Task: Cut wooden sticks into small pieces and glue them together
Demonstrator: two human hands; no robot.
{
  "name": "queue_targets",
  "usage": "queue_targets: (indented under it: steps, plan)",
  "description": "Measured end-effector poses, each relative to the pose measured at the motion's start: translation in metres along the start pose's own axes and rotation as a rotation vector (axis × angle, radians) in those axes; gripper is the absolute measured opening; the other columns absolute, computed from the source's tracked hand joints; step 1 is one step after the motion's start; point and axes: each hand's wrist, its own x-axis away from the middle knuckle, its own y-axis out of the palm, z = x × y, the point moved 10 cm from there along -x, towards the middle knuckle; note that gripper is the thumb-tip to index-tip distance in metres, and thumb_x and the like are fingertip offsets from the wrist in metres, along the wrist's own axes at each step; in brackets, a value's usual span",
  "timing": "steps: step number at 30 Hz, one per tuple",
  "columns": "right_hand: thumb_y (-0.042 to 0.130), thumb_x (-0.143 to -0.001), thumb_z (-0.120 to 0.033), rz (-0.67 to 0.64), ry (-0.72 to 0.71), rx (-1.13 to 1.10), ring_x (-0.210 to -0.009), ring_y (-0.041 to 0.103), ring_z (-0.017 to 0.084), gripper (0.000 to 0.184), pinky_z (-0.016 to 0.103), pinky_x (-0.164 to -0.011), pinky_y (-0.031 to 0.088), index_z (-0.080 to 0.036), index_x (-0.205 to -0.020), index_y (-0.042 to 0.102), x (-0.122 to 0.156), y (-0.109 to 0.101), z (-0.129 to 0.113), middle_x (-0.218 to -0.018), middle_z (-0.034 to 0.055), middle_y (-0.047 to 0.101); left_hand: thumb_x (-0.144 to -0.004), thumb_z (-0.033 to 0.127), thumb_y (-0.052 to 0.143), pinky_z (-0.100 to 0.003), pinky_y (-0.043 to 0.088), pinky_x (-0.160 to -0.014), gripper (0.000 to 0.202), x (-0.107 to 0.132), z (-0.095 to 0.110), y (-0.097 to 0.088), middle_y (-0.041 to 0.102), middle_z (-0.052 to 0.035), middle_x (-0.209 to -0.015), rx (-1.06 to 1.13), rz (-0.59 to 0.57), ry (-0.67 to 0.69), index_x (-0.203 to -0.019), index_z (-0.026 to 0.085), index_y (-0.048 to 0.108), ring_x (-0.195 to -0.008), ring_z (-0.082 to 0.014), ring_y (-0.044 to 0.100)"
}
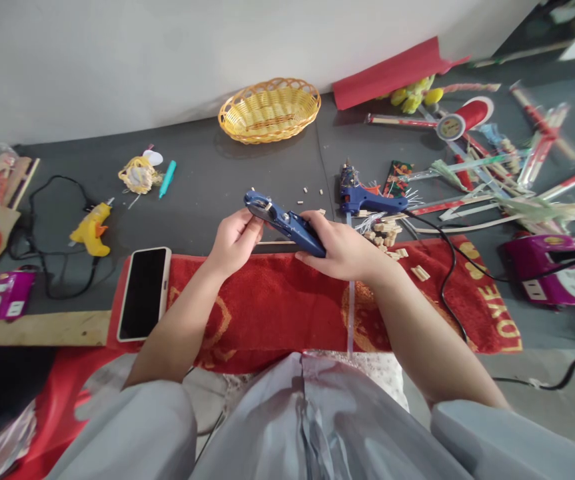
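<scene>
My right hand (344, 248) is wrapped round the grips of a blue-handled pliers-like cutter (287, 223), its metal jaws pointing up and left. My left hand (234, 243) is closed in a pinch just below the jaws; whatever lies between its fingertips is too small to make out. Both hands are above the front of the grey table and a red towel (277, 300). A thin stick (274, 243) lies between them on the table. Short cut pieces of wooden stick (387, 230) are heaped to the right of my right hand, and a few tiny bits lie beyond the cutter.
A blue glue gun (372, 199) with a black cord lies right of the cutter; a yellow glue gun (92, 229) lies left. Also around are a phone (144, 293), a wicker basket (270, 113), a teal marker (167, 179), a ribbon spool (466, 119) and wrapped sticks.
</scene>
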Motion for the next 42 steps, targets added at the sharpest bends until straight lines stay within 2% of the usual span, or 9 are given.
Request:
queue_targets:
  steps: [6,12,20,34,42]
  plan:
    - [0.054,-0.081,-0.042,-0.009,-0.024,-0.002,-0.08,0.064,0.025,0.053,0.033,-0.069,0.045,-0.013,-0.124,0.044,0.0002,-0.0003,-0.0014,-0.1,0.0136,0.066,-0.092,0.05,0.048,-0.02,0.028,-0.043,0.038,-0.0013,0.0036,0.0006,0.041,0.0045,-0.051,0.002,-0.043,-0.017,-0.079,0.016,0.061,-0.047,-0.0056,0.039]
    - [0.055,-0.081,-0.046,-0.044,0.015,0.002,-0.081,0.065,0.026,0.055,0.032,-0.069,0.044,-0.013,-0.123,0.045,0.0,0.0009,0.0013,-0.096,0.0122,0.067,-0.09,0.054,0.049,-0.021,0.025,-0.041,0.041,-0.0016,-0.0002,0.0015,0.037,0.0055,-0.049,0.008,-0.092,-0.068,-0.078,0.016,0.061,-0.044,-0.0053,0.034]
    - [0.056,-0.081,-0.047,-0.061,0.012,-0.012,-0.083,0.065,0.026,0.055,0.033,-0.07,0.045,-0.014,-0.124,0.044,0.0001,0.0008,0.0006,-0.098,0.0125,0.067,-0.089,0.056,0.048,-0.021,0.024,-0.041,0.043,-0.0008,-0.0009,0.0026,0.037,0.0052,-0.049,0.001,-0.114,-0.087,-0.078,0.016,0.061,-0.043,-0.0054,0.033]
    - [0.052,-0.082,-0.04,-0.05,0.004,0.017,-0.083,0.065,0.028,0.05,0.034,-0.07,0.045,-0.012,-0.123,0.044,-0.0003,0.0029,0.0005,-0.099,0.0142,0.067,-0.09,0.055,0.047,-0.021,0.027,-0.042,0.043,-0.0017,-0.0008,-0.0006,0.041,0.004,-0.052,-0.063,-0.083,-0.069,-0.079,0.016,0.061,-0.047,-0.0062,0.037]
    - [0.051,-0.083,-0.037,-0.03,-0.005,0.047,-0.074,0.063,0.023,0.043,0.031,-0.066,0.042,-0.013,-0.119,0.046,-0.0004,0.0016,0.0001,-0.093,0.0117,0.068,-0.091,0.054,0.045,-0.021,0.027,-0.043,0.043,-0.0018,0.0023,-0.002,0.045,0.002,-0.056,-0.126,-0.064,-0.044,-0.078,0.016,0.062,-0.049,-0.0067,0.039]
